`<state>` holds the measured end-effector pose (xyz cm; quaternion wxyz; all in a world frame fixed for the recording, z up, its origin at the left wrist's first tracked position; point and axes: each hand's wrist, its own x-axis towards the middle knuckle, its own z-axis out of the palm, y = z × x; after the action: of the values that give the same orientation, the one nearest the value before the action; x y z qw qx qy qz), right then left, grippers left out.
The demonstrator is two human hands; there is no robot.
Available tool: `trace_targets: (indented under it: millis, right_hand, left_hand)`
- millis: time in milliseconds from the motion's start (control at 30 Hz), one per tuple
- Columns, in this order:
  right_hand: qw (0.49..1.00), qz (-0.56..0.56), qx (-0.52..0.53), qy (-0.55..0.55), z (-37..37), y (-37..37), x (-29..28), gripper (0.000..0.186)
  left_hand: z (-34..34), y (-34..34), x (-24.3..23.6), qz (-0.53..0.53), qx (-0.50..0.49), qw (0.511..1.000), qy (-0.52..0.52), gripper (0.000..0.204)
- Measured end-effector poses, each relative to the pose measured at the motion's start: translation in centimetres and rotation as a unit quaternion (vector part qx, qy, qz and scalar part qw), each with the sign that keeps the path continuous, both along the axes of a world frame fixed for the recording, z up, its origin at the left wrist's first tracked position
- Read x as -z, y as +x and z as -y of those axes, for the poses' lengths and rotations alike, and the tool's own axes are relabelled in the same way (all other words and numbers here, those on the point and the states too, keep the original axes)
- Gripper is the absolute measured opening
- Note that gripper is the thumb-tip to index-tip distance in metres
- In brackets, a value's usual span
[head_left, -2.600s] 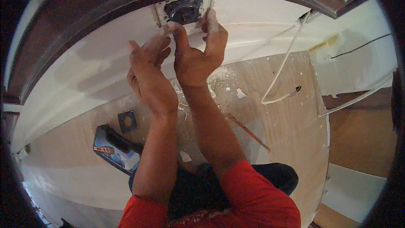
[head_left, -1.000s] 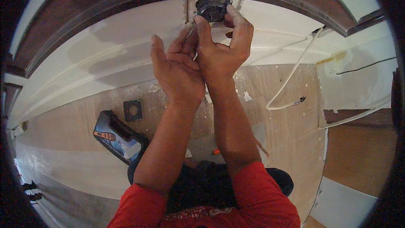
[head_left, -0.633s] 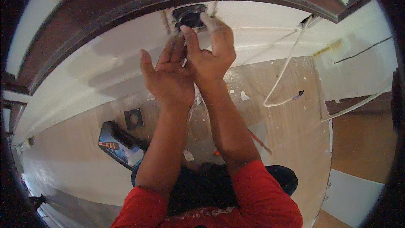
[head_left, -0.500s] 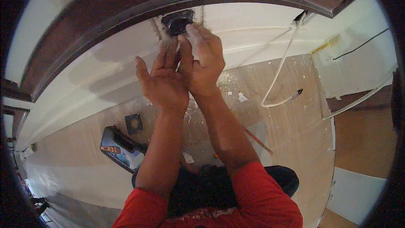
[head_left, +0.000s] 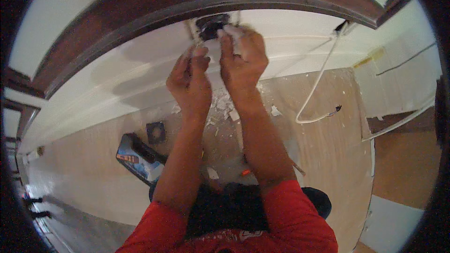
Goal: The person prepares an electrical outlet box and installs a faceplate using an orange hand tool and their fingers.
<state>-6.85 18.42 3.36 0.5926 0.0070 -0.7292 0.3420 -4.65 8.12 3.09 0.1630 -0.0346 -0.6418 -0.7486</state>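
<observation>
A black, roundish fitting (head_left: 211, 27) sits in a rough-edged hole in the white wall, just under a dark wooden frame. My right hand (head_left: 246, 58) is at the fitting's right edge, with thumb and fingers pinched against it. Just below and left of the fitting is my left hand (head_left: 191, 76). Its fingers are curled in, with thumb and fingertips together. Whatever they hold, if anything, is too blurred to make out. Part of the fitting is hidden behind my right fingers.
Pale broken chips (head_left: 227, 105) litter the floor beneath my arms. To the left lie a black square plate (head_left: 155, 132) with a round centre and a dark-edged case (head_left: 140, 157). A white cable (head_left: 315, 93) hangs from the wall at right. Dark legs (head_left: 37, 208) show far left.
My left hand has drawn back from the fitting, and its fingers have curled from stretched to pinched. My right hand stays at the fitting's right edge. The view has shifted slightly.
</observation>
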Motion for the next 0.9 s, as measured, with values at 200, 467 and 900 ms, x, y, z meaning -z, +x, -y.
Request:
trace_targets:
  millis: [200, 467, 900]
  right_hand:
    - [0.999, 0.030, -0.021, -0.006, -0.6, 0.3, 0.1, 0.023]
    - [0.998, 0.051, -0.011, -0.032, 0.9, 1.3, 0.9, 0.019]
    - [0.817, 0.503, -0.277, -0.049, 12.8, 12.0, 15.2, 0.024]
  left_hand:
    - [2.7, -2.4, -2.4, -0.155, -0.134, 0.945, -0.255, 0.019]
    - [4.0, -2.8, -5.2, -0.198, -0.109, 0.934, -0.278, 0.019]
    - [26.0, 0.6, 16.7, 0.160, 0.158, 0.651, -0.725, 0.071]
